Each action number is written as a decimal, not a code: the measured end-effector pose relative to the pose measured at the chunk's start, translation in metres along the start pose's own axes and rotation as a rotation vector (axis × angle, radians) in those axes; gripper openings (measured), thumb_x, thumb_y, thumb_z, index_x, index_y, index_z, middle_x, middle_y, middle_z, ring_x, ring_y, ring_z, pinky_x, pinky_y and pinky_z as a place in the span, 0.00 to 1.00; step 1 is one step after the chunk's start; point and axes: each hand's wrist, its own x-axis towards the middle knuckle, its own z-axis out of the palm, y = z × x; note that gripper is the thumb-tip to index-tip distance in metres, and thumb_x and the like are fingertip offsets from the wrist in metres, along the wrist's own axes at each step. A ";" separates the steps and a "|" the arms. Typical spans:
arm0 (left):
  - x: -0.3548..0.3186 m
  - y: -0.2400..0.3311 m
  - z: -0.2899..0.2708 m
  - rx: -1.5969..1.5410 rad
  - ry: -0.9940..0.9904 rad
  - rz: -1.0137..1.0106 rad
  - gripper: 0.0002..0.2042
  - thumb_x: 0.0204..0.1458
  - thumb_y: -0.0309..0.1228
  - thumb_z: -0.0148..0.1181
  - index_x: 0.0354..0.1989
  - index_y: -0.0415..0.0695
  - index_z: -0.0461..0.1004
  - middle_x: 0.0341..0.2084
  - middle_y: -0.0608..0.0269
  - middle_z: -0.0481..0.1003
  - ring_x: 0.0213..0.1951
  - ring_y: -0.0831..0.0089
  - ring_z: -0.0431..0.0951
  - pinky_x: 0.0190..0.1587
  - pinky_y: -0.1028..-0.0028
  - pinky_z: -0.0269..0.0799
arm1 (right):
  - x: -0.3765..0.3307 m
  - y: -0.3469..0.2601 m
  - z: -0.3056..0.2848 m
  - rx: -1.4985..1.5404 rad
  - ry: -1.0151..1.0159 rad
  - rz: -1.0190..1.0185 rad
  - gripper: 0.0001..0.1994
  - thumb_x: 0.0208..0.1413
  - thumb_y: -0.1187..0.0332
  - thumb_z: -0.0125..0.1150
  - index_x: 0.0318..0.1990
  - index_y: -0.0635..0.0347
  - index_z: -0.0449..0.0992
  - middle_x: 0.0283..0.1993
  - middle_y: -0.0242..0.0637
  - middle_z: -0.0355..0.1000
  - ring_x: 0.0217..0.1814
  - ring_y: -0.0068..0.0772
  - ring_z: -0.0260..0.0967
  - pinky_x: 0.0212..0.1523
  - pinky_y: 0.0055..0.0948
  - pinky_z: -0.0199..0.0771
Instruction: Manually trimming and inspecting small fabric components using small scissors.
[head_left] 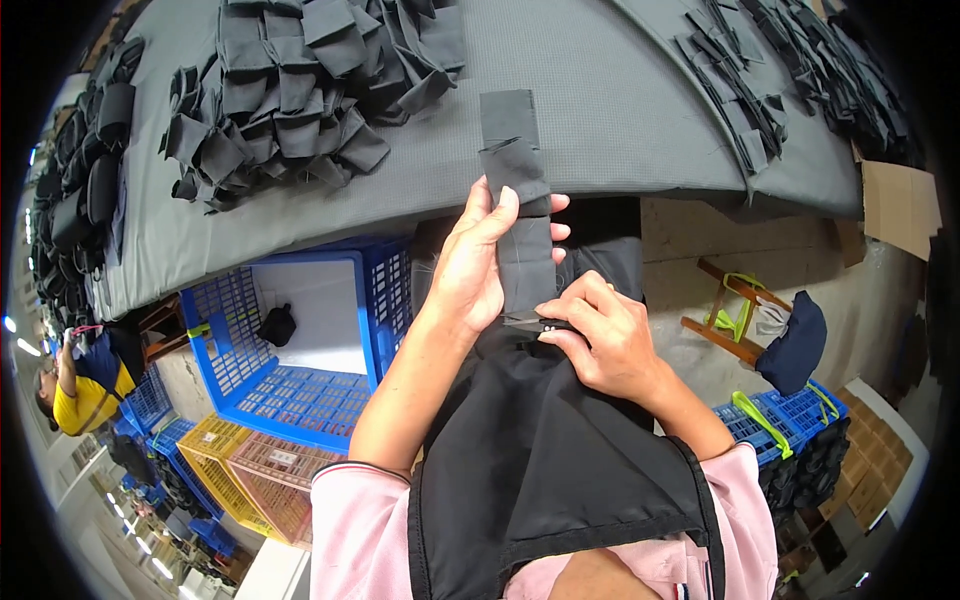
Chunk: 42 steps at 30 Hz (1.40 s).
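Observation:
My left hand (475, 255) is closed around a chain of dark grey fabric pieces (526, 265), thumb on top and fingers behind. The far end of the chain lies over the table's front edge, ending in a flat grey piece (509, 112). At the near end, my right hand (605, 335) pinches small thread snips (530, 322); a thin metal blade points left beside the fabric. Most of the snips is hidden by my fingers. Below both hands hangs my black apron (560, 440).
The grey-covered table (600, 130) bears a heap of fabric pieces (290, 80) and more bundles (735, 90) at right. A blue crate (290, 410) holding a small black item (278, 325) stands left. A wooden stool (735, 315) is at right; a person (95, 385) is far left.

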 end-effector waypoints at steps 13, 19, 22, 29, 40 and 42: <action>0.001 0.002 0.001 -0.013 -0.017 -0.005 0.15 0.63 0.37 0.41 0.53 0.42 0.57 0.46 0.46 0.71 0.39 0.62 0.77 0.38 0.63 0.79 | 0.000 -0.004 -0.004 -0.012 0.017 0.041 0.11 0.37 0.73 0.68 0.31 0.60 0.75 0.28 0.33 0.65 0.25 0.32 0.68 0.25 0.29 0.67; -0.002 0.004 -0.001 0.056 -0.020 0.038 0.17 0.62 0.37 0.42 0.55 0.43 0.55 0.49 0.47 0.69 0.43 0.61 0.76 0.41 0.62 0.78 | -0.007 0.002 -0.020 0.088 -0.131 0.011 0.11 0.39 0.74 0.67 0.33 0.59 0.75 0.29 0.34 0.65 0.27 0.32 0.67 0.27 0.28 0.67; -0.003 0.002 0.001 0.075 -0.023 0.047 0.18 0.62 0.38 0.43 0.56 0.45 0.54 0.50 0.48 0.69 0.44 0.61 0.75 0.42 0.62 0.78 | -0.003 0.010 -0.024 0.301 -0.031 0.266 0.18 0.38 0.73 0.69 0.41 0.59 0.74 0.33 0.33 0.65 0.29 0.27 0.64 0.28 0.26 0.67; 0.000 -0.004 0.010 0.109 0.006 0.070 0.18 0.61 0.39 0.45 0.56 0.48 0.55 0.49 0.50 0.70 0.43 0.63 0.76 0.40 0.64 0.78 | 0.024 0.025 0.007 0.331 0.041 0.342 0.14 0.35 0.82 0.59 0.34 0.62 0.72 0.29 0.35 0.62 0.24 0.30 0.60 0.27 0.26 0.63; 0.004 0.000 0.014 0.255 0.176 0.264 0.16 0.59 0.40 0.50 0.50 0.46 0.59 0.43 0.51 0.74 0.32 0.71 0.78 0.29 0.73 0.77 | -0.009 -0.004 0.017 0.033 -0.072 -0.075 0.15 0.34 0.76 0.64 0.35 0.60 0.72 0.26 0.35 0.63 0.24 0.34 0.67 0.23 0.30 0.68; 0.002 0.001 0.013 0.255 0.166 0.278 0.16 0.59 0.40 0.50 0.50 0.45 0.60 0.43 0.50 0.74 0.31 0.71 0.78 0.28 0.74 0.77 | -0.007 -0.014 0.001 0.144 -0.022 0.043 0.16 0.35 0.75 0.66 0.36 0.60 0.72 0.28 0.36 0.65 0.25 0.34 0.68 0.24 0.29 0.69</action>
